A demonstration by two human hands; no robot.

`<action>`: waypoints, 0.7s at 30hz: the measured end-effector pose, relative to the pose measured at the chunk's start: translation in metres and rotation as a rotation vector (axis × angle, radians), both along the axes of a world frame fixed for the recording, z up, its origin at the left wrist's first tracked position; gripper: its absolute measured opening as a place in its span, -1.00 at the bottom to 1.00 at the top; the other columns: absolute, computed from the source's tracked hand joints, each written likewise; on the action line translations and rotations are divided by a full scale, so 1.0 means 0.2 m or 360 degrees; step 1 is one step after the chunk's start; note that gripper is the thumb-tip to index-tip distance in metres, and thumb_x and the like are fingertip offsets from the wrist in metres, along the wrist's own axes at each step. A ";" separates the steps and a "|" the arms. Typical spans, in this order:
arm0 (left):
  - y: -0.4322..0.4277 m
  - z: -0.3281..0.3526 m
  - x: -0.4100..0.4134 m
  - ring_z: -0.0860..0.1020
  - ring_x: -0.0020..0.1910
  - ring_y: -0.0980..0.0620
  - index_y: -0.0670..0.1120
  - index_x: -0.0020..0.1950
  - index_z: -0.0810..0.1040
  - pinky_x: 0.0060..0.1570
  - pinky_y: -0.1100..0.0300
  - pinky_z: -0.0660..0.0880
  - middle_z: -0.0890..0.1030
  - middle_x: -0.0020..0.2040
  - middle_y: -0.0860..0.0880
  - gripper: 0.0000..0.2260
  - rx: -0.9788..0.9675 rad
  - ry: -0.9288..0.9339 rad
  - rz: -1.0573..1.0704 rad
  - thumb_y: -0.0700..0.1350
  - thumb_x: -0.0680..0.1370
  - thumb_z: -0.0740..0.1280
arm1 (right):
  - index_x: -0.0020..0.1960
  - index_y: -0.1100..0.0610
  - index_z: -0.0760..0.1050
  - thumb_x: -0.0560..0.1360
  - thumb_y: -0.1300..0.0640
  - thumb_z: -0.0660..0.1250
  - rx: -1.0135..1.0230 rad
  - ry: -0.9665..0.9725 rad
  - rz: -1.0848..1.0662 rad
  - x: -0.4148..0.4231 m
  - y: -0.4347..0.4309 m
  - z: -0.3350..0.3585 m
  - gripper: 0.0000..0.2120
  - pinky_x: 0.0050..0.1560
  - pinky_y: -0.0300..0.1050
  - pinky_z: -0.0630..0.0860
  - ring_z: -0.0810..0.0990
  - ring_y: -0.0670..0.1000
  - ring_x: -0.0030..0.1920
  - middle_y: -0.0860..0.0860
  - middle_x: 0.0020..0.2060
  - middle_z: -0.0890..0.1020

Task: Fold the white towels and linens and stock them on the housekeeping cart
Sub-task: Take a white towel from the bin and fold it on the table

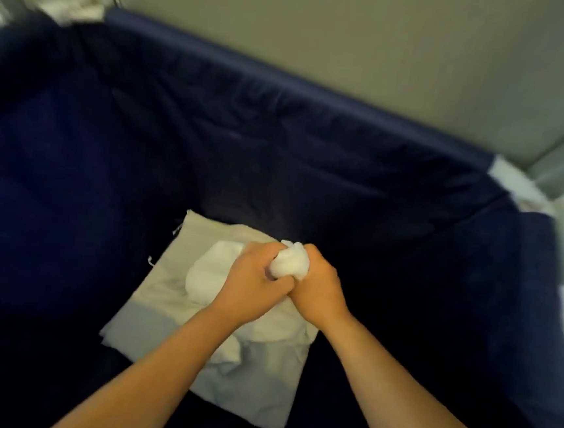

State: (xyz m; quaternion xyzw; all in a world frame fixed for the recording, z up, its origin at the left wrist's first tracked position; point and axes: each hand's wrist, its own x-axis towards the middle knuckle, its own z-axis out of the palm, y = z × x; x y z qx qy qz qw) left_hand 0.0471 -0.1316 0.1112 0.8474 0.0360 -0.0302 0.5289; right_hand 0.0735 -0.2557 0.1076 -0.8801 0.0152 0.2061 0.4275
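Towel (290, 264) is bunching into a white wad between both hands, which are meeting knuckle to knuckle. The left hand (254, 279) and the right hand (320, 285) are each curling their fingers round it and gripping it. More white cloth is trailing from the grip down to the left, though I cannot tell whether it is the same piece. Directly under the grip a flat linen (143, 307) is lying on a navy liner (212, 139), which is spreading out on every side of the hands. Folding looks to be only beginning: the towel is showing no fold yet, no cart shelf is showing, and stocking is waiting.
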 end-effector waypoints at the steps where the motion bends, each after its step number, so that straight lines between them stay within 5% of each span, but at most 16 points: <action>1: 0.00 0.07 -0.03 0.47 -0.11 0.29 -0.12 -0.03 0.59 -0.09 0.48 0.37 0.57 -0.10 0.07 -0.67 0.0052 -0.0118 -0.0029 0.03 0.31 0.29 | 0.14 0.08 0.44 0.47 -0.03 0.34 -0.0032 -0.0037 -0.0003 -0.03 -0.04 0.12 -0.70 -0.05 -0.10 0.56 0.58 -0.04 -0.10 -0.03 -0.08 0.60; 5: -0.12 0.44 -0.24 0.31 0.31 0.09 0.05 0.42 0.30 0.38 0.16 0.22 0.38 0.29 0.15 -0.23 0.0479 -0.0053 -0.0341 0.16 0.21 0.34 | -0.07 0.00 0.48 0.39 -0.06 0.37 -0.0035 -0.0323 0.0049 -0.28 -0.25 0.73 -0.81 -0.14 -0.03 0.60 0.61 -0.04 -0.18 -0.08 -0.19 0.61; 7: -0.24 0.55 -0.37 0.25 0.39 0.10 0.17 0.45 0.14 0.42 0.03 0.16 0.29 0.36 0.23 -0.06 0.0623 0.0032 -0.0289 0.25 0.15 0.48 | -0.03 0.06 0.52 0.40 0.03 0.41 0.0043 -0.0429 0.0028 -0.45 -0.39 1.01 -0.81 -0.11 0.00 0.60 0.62 0.02 -0.14 -0.01 -0.15 0.63; 10: -0.46 0.75 -0.56 0.23 0.44 0.03 0.26 0.49 0.03 0.38 -0.14 0.22 0.26 0.43 0.20 0.14 0.0449 0.0060 -0.0131 0.40 0.02 0.51 | 0.15 0.11 0.50 0.38 0.15 0.48 0.0327 -0.0590 -0.0165 -0.74 -0.62 1.37 -0.64 0.03 -0.06 0.52 0.58 0.02 0.03 0.00 0.00 0.61; 12: -0.63 0.92 -0.74 0.29 0.40 0.04 0.16 0.49 0.12 0.37 -0.03 0.29 0.32 0.40 0.13 0.07 0.0167 0.0130 -0.0184 0.20 0.08 0.57 | 0.13 0.11 0.52 0.37 0.20 0.48 0.0452 -0.0665 -0.0216 -0.95 -0.80 1.54 -0.65 0.04 -0.06 0.51 0.58 0.01 0.02 0.00 -0.01 0.62; 15: -0.90 1.11 -0.96 0.58 0.10 0.02 0.05 0.11 0.49 -0.05 0.27 0.51 0.61 0.06 0.05 -0.54 -0.0218 0.0095 -0.0262 -0.08 0.29 0.57 | 0.05 0.09 0.51 0.35 0.23 0.50 0.0599 -0.0783 -0.0322 -1.20 -1.08 1.69 -0.68 -0.07 -0.09 0.52 0.59 0.01 -0.06 -0.01 -0.09 0.62; 17: -1.04 1.25 -1.07 0.63 -0.07 0.00 0.02 -0.10 0.57 -0.20 0.23 0.53 0.65 -0.16 0.06 -0.83 -0.0272 -0.0004 -0.0202 -0.13 0.39 0.50 | 0.09 0.06 0.47 0.35 0.20 0.50 0.0541 -0.0861 -0.0495 -1.34 -1.29 1.75 -0.64 -0.15 -0.14 0.49 0.56 0.00 -0.08 -0.03 -0.07 0.59; 21: -1.25 1.56 -1.18 0.60 0.00 -0.01 0.00 0.10 0.56 0.04 0.01 0.56 0.65 0.00 0.03 -0.62 0.0171 -0.0254 -0.0251 0.00 0.30 0.45 | 0.47 -0.01 0.13 0.31 0.07 0.53 -0.0199 -0.1115 -0.0625 -1.53 -1.65 1.90 -0.14 0.28 0.08 0.36 0.34 0.12 0.33 0.08 0.33 0.34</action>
